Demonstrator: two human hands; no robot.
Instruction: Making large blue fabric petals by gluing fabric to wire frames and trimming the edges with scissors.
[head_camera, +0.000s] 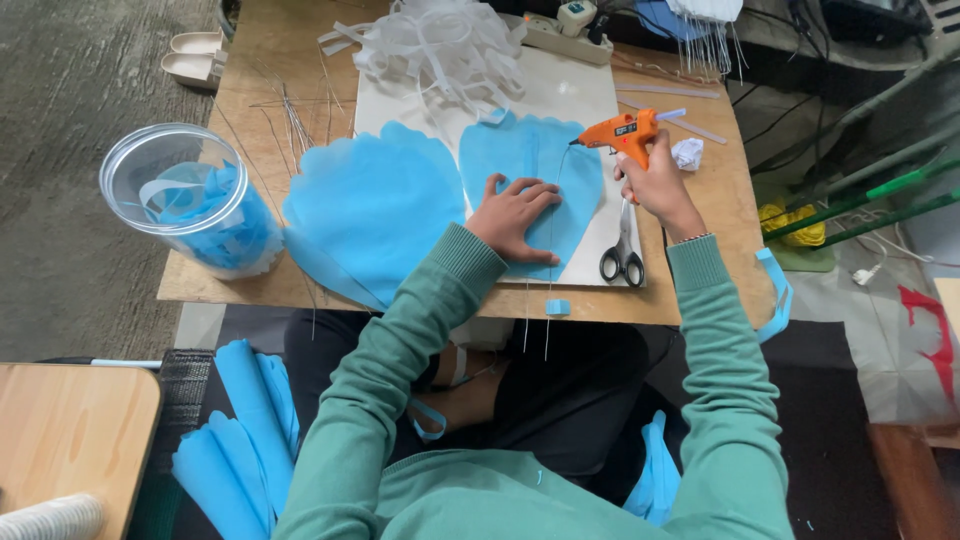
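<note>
Glue gun (622, 132), orange, gripped in right hand (655, 182) above far right part of white board (580, 95) on table (250, 70); long axis roughly level, nozzle pointing left toward top edge of blue petal sheet (535, 150). Left hand (515, 215) flat, fingers spread, pressing that sheet down. Thin wire (550, 260) runs along sheet toward worker. Scissors (622, 255) lie just beside, handles nearest. Second blue petal (370, 205) at left, clear jar (190, 195) beyond.

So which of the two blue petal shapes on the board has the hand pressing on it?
The right-hand blue petal: the left hand lies flat on it, with a thin wire running down it. The bigger left petal is untouched.
</note>
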